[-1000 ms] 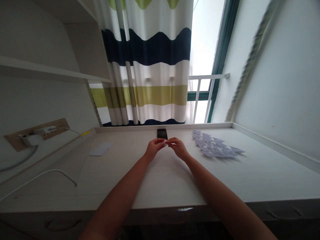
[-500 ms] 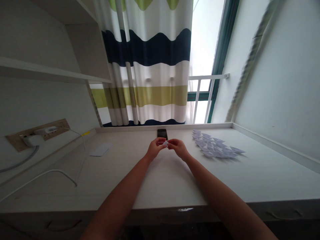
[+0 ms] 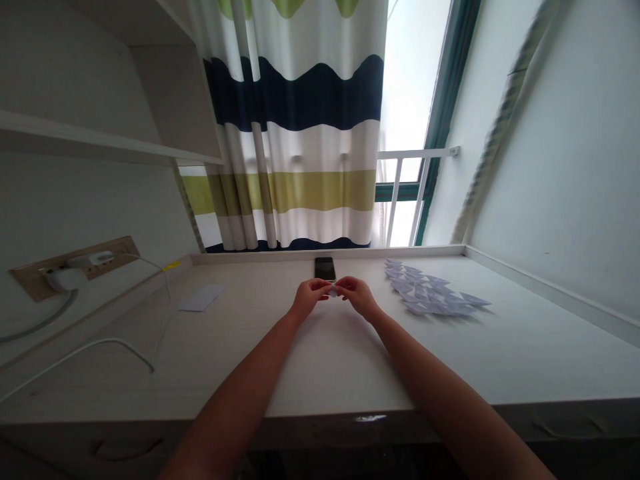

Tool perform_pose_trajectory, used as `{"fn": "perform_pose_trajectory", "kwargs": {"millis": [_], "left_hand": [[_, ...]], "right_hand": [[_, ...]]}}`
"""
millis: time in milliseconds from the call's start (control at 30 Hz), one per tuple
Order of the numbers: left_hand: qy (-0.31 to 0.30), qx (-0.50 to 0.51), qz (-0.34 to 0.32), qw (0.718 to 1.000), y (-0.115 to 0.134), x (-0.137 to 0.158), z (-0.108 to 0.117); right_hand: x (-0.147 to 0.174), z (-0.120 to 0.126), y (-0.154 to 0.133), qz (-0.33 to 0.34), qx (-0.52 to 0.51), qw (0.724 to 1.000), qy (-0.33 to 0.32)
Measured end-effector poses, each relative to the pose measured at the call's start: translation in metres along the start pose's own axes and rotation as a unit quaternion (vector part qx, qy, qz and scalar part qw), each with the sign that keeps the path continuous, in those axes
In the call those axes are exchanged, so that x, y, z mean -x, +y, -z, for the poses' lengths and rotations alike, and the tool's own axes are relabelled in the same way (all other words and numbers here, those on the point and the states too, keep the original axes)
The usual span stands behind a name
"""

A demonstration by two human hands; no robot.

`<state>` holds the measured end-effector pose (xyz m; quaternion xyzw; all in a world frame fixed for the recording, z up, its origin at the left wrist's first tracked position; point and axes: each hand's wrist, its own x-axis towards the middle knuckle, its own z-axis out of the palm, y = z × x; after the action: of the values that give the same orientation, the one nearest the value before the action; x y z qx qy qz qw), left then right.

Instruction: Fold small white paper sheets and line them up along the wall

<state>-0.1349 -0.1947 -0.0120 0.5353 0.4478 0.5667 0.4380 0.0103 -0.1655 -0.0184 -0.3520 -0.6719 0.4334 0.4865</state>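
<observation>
One desk (image 3: 340, 373), one left hand (image 3: 307, 297) and one right hand (image 3: 357, 297), one small paper (image 3: 333, 291) between them.
Behind the desk hangs one striped curtain (image 3: 320, 150). At the right lie many folded papers (image 3: 435, 303) in rows; they overlap, so I cannot count them exactly. At the left lies flat paper (image 3: 201, 298), one sheet or several, I cannot tell. One phone (image 3: 325, 267) lies just beyond the hands. Both hands are nearly closed, thumb and fingers pinching the small paper from its two sides, at the middle of the desk; the fingers partly hide its shape.
</observation>
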Motion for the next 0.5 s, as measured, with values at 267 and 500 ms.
{"fn": "perform_pose_trajectory", "kwargs": {"millis": [267, 500], "left_hand": [[0.028, 0.054, 0.025, 0.998, 0.0052, 0.0027, -0.0004], [0.056, 0.125, 0.019, 0.99, 0.0032, -0.0002, -0.0001]], "right_hand": [[0.0018, 0.0006, -0.007, -0.029, -0.073, 0.997, 0.027], [0.0016, 0.001, -0.0074, -0.052, -0.202, 0.977, 0.037]]}}
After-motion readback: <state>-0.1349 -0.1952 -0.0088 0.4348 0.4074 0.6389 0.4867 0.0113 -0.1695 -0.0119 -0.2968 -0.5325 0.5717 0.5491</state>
